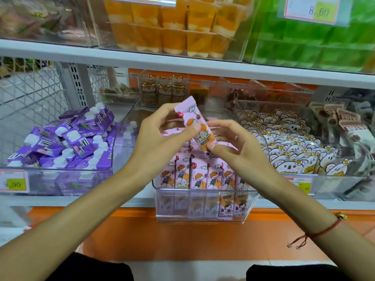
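A pink snack packet (194, 122) with a cartoon child and an orange band is held tilted above a clear plastic bin (203, 218). My left hand (160, 136) grips its upper half, thumb across the front. My right hand (237, 142) pinches the packet's lower end between thumb and fingers. Below, several matching pink packets (203, 177) stand upright in rows inside the bin, which juts out over the shelf's front edge.
A clear bin of purple capped pouches (67, 138) sits to the left, a bin of koala-print packets (294, 147) to the right. The upper shelf (182, 61) carries orange jelly cups (172, 33) and green packs (316, 41). Price tags (14, 181) hang on the bin fronts.
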The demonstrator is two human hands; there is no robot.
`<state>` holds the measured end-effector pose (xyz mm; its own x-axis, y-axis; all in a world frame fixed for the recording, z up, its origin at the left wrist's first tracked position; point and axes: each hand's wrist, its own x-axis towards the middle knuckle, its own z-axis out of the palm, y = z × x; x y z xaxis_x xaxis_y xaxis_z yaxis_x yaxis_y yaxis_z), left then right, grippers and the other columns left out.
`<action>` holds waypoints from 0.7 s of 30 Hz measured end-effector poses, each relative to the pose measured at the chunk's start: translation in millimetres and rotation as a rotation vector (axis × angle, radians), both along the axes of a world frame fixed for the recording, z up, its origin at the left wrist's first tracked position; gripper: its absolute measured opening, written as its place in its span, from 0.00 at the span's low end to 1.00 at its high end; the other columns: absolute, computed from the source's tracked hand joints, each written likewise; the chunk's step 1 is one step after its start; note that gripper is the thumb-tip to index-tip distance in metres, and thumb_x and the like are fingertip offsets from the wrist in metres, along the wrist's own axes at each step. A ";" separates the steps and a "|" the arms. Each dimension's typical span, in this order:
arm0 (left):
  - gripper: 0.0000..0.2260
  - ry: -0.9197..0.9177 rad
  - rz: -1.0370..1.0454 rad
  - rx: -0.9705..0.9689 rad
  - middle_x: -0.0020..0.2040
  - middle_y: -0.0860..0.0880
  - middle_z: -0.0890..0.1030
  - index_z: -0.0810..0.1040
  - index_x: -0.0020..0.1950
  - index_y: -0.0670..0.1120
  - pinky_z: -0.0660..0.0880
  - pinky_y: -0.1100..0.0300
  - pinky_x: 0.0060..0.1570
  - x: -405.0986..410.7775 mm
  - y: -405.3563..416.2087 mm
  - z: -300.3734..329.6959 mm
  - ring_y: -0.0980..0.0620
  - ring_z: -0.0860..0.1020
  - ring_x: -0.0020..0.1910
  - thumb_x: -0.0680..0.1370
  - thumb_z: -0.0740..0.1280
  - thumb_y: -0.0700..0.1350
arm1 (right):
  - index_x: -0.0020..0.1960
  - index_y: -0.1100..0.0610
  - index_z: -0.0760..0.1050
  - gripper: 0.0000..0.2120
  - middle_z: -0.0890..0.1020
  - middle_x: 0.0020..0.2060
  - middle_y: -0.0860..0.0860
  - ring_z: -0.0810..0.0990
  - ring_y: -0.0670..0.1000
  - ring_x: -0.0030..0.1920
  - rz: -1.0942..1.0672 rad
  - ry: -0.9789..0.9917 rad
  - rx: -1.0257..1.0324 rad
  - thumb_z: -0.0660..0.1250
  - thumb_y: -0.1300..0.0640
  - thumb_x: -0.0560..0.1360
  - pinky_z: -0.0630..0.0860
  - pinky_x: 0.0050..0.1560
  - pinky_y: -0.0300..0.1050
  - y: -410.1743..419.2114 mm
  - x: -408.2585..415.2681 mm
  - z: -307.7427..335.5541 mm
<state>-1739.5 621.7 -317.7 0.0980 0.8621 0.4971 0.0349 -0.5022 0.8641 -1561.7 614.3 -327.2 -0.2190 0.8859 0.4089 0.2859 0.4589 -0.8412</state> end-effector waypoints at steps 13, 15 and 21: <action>0.12 0.102 0.251 0.115 0.49 0.56 0.79 0.71 0.52 0.48 0.75 0.70 0.45 -0.2 44.8 10.4 0.65 0.79 0.44 0.74 0.72 0.40 | 0.72 0.53 0.63 0.26 0.70 0.68 0.49 0.66 0.47 0.65 -0.096 -0.788 0.157 0.61 0.44 0.78 0.62 0.59 0.36 10.0 9.1 -28.2; 0.13 0.214 0.273 0.096 0.47 0.57 0.79 0.72 0.54 0.47 0.77 0.67 0.46 5.2 62.6 11.6 0.62 0.79 0.45 0.74 0.73 0.42 | 0.72 0.53 0.64 0.25 0.71 0.67 0.50 0.67 0.48 0.66 -0.105 -0.815 0.178 0.60 0.44 0.79 0.62 0.61 0.38 7.8 7.5 -26.6; 0.18 0.495 0.366 0.056 0.58 0.46 0.79 0.73 0.60 0.43 0.76 0.56 0.52 28.4 109.2 11.4 0.48 0.78 0.56 0.74 0.72 0.47 | 0.71 0.52 0.66 0.23 0.73 0.65 0.48 0.69 0.48 0.64 -0.113 -0.830 0.175 0.61 0.44 0.79 0.63 0.60 0.38 5.3 5.6 -23.0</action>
<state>-1711.1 730.9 -306.3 0.0318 0.8573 0.5138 0.6035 -0.4262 0.6739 -1556.0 619.6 -350.3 -0.4218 0.8597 0.2882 0.8299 0.4941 -0.2591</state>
